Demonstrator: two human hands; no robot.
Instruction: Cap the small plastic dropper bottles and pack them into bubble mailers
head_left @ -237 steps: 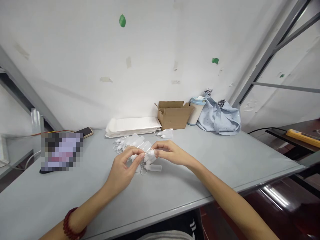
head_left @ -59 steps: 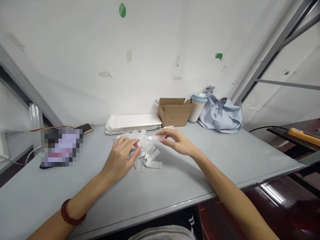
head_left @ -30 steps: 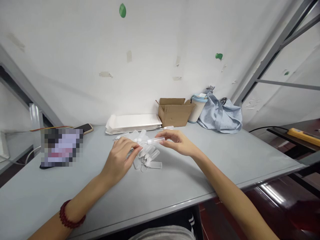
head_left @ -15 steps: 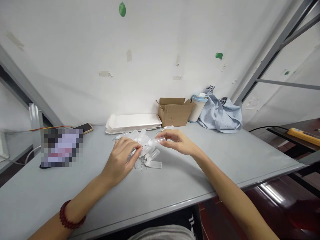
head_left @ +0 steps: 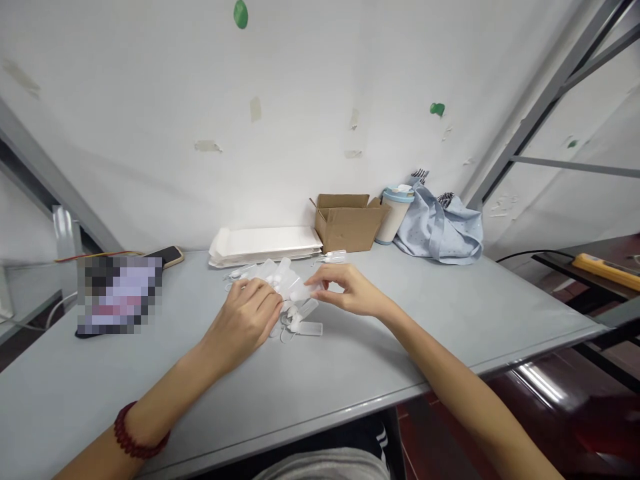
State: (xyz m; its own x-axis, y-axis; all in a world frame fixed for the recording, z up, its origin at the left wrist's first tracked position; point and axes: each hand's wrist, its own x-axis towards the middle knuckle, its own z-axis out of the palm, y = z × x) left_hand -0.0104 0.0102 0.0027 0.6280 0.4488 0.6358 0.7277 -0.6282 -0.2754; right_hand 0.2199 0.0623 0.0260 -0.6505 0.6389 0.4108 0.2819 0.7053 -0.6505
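Observation:
A pile of small clear plastic tubes (head_left: 311,329) with white ends and thin loops lies on the grey table. Over its right side, my right hand (head_left: 347,288) pinches one clear tube (head_left: 300,292) between thumb and fingertips, roughly level and pointing left. My left hand (head_left: 253,310) is at the pile's left side, fingers curled and thumb pressed in near that tube's left end. What sits between the left fingertips is hidden. Part of the pile is covered by my left hand.
White flat envelopes (head_left: 265,243) lie stacked behind the pile. An open cardboard box (head_left: 350,228), a lidded cup (head_left: 395,217) and a light blue cloth bag (head_left: 440,230) stand along the wall. A blurred-out phone (head_left: 120,293) and another dark phone (head_left: 171,256) lie at left.
The clear tube in my right hand has shifted slightly left and down, toward my left hand. The thin strand seen between the hands before no longer shows. My left fingers have curled further over.

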